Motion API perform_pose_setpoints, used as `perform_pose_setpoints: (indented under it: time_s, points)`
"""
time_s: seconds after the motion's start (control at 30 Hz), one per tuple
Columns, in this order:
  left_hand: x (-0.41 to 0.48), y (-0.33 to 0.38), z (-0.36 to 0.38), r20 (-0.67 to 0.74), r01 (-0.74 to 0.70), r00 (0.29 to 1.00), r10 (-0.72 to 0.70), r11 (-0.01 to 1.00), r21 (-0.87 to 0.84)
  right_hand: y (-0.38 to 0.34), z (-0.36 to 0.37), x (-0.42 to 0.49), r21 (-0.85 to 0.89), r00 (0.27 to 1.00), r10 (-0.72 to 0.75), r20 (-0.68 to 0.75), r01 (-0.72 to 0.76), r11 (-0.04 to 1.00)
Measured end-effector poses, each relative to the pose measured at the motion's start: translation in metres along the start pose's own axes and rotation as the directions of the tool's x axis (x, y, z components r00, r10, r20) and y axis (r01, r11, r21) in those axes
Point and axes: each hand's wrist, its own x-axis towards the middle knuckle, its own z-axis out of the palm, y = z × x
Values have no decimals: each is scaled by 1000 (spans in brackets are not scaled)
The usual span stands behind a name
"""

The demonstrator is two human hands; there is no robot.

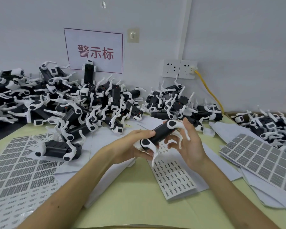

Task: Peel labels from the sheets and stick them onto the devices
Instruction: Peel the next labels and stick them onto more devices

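Observation:
I hold one black device with white legs (pixel 161 135) above the table, between both hands. My left hand (pixel 135 146) grips its lower left end, thumb on top. My right hand (pixel 186 142) cradles its right side with curled fingers round the legs. Under it lies a sheet of small labels (pixel 173 177). A sheet of larger grey labels (pixel 18 164) lies at the left, another grey sheet (pixel 261 159) at the right. One device (pixel 59 148) lies alone on the left sheet.
A big heap of the same devices (pixel 64 103) fills the back left, a smaller heap (pixel 177 103) the back centre, and more lie in a box (pixel 269 124) at the far right. Loose white backing papers (pixel 224 129) are scattered. A yellow cable (pixel 210 91) hangs from wall sockets.

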Motion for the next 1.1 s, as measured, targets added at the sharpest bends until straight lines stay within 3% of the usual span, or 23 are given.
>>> perform_pose_setpoints:
  time_s: [0.13,0.27,0.37,0.43,0.5,0.77,0.93,1.1]
  points:
    - [2,1,-3,-104,16,994,-32,989,-148,3,2,3,-76,1000,-30,-1,30,997]
    - [7,2,-12,-279,-113,960,-6,905,-409,7,-8,11,-294,981,8,-195,-66,954]
    - [7,2,-25,-354,-170,935,-32,834,-525,16,-20,12,-599,957,39,-287,-211,773]
    - [8,0,-29,-403,-163,913,-58,854,-494,22,-21,10,-762,962,59,-266,-247,599]
    - [9,-2,-27,-432,-136,899,-77,887,-441,23,-17,8,-804,966,96,-241,-254,537]
    - [10,-3,-14,-408,-106,910,-72,912,-397,12,-8,6,-559,986,134,-102,-168,812]
    - [6,-1,-13,-384,-148,923,-40,882,-447,9,-8,4,-585,991,116,-71,-136,800]
    - [7,1,-16,-399,-168,915,-64,838,-520,10,-12,8,-532,983,-29,-182,-74,844]
